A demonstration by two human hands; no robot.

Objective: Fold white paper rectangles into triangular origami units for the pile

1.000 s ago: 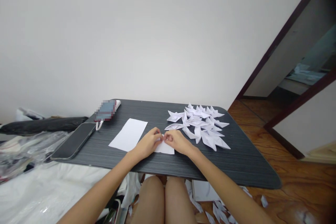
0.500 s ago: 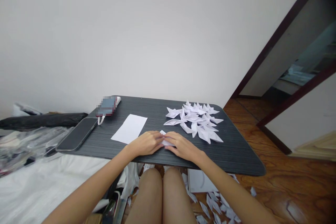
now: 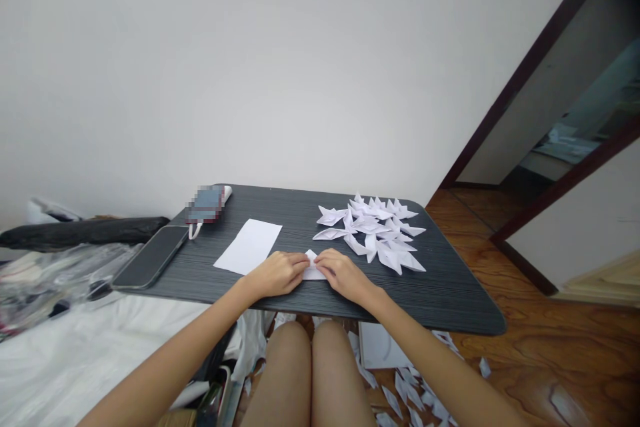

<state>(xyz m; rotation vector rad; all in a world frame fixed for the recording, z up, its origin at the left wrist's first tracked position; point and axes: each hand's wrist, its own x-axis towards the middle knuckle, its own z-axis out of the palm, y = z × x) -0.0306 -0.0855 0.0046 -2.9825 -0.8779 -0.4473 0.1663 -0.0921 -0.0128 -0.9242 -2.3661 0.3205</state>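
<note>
Since the earlier frame, the right hand has been shifted slightly outward, and more of the small folded paper has been uncovered between the 2 hands. In the head view, this paper is seen at the near part of the dark table, with 1 peaked edge pointed toward the wall. Its left side is covered by the bent fingers of the left hand, its right side by those of the right hand. Both sets of fingertips are pressed onto the paper; whether it is also pinched from beneath by the thumbs cannot be told. To the left, 1 plain white sheet is laid flat, its near right corner beside the left wrist. Farther left, a dark phone is placed along the table's side edge, and behind it a pixelated object is seen with a white loop hanging from it. To the right of the hands, many pointed white paper pieces are clustered, some overlapped by others. Below, 2 bare legs are partly hidden by the table. Paper scraps are scattered on the wood-patterned floor, near a pale flat panel. At the left, white sheeting is spread, and a long black object is laid beyond it. At the right, a dark door frame is seen.
</note>
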